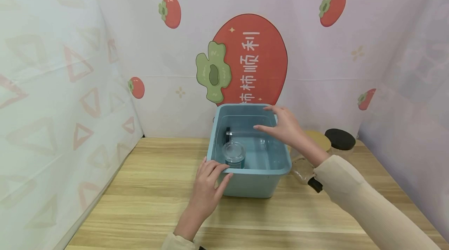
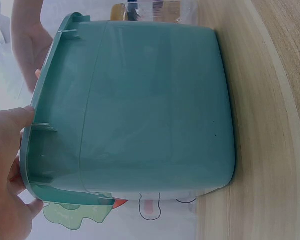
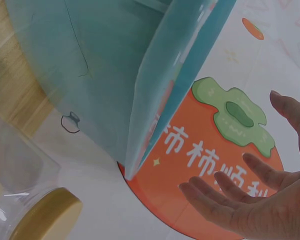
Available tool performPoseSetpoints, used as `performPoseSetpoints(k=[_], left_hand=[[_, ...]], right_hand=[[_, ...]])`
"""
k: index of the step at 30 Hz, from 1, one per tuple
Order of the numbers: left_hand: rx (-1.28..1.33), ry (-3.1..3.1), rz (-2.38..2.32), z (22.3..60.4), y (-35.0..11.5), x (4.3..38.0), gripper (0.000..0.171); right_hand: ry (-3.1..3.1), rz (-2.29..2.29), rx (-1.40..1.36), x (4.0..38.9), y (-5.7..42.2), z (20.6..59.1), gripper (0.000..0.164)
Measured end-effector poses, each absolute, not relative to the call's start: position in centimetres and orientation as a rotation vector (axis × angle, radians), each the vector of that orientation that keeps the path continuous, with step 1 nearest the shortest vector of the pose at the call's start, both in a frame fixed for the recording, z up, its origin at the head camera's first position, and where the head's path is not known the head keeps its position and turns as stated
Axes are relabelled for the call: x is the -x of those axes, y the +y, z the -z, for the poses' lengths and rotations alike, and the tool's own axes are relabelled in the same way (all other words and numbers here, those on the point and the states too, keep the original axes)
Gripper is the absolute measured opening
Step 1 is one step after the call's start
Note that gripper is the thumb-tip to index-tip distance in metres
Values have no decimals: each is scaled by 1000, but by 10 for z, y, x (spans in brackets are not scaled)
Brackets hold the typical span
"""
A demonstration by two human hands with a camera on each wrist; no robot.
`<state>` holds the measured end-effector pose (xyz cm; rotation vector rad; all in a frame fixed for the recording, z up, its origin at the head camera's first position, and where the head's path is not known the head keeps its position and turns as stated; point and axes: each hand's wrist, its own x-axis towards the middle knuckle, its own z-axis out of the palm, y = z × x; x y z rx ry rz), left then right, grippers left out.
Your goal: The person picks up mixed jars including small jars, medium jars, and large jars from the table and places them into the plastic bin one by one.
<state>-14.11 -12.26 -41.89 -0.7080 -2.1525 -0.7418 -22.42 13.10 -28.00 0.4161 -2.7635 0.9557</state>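
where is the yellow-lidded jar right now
In the head view, the yellow-lidded jar is right of the blue bin, just left of the black-lidded jar, partly hidden behind the right forearm.

R hand (image 1: pixel 285 127) w/ fingers (image 3: pixel 212 207) apart

My fingers (image 3: pixel 205 204), bent and spread, touch nothing, near the rim of the blue bin (image 3: pixel 105 100); a cloth (image 3: pixel 100 185) with a persimmon print (image 3: pixel 160 200) hangs behind, a gold-lidded jar (image 3: pixel 47 215) by the worktop's (image 3: pixel 5 80) edge.
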Motion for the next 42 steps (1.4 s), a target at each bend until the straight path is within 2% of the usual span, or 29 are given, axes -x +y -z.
performPoseSetpoints(k=[33, 42], left_hand=[[710, -2157, 756, 419, -122, 140, 20], [715, -2158, 758, 419, -123, 141, 20]], right_hand=[[-2733, -999, -327, 208, 153, 286, 77], [-2715, -986, -318, 204, 159, 292, 73]])
